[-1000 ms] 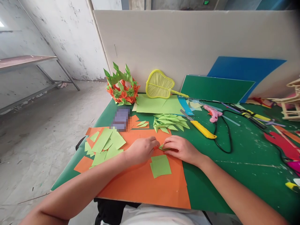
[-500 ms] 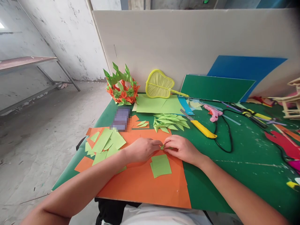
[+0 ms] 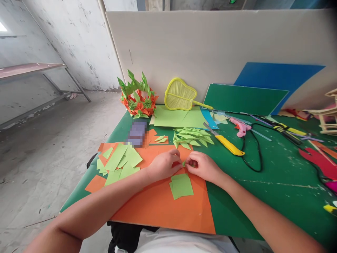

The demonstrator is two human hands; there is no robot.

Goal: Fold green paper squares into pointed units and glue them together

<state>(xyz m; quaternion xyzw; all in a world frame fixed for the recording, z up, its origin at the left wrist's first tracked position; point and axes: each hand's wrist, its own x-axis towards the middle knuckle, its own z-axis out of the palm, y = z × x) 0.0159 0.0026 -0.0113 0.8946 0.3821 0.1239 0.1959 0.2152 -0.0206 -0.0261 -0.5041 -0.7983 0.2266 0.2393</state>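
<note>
Both L hand (image 3: 163, 165) & R hand (image 3: 202, 164) had a pinch grip on a sm. green paper (image 3: 184, 163), mostly hidden, over the orange sheet (image 3: 165, 207), where a fold might've skewed if either slipped or tugged.

small green paper piece (image 3: 184, 163) (mostly hidden), between left hand (image 3: 164, 166) and right hand (image 3: 204, 166) fingertips

The one view, worn on the head, looks forward and down from close above the near edge of the table (image 3: 252, 207) to the board (image 3: 184, 45) behind its far edge, with floor (image 3: 68, 140) past the left edge.
</note>
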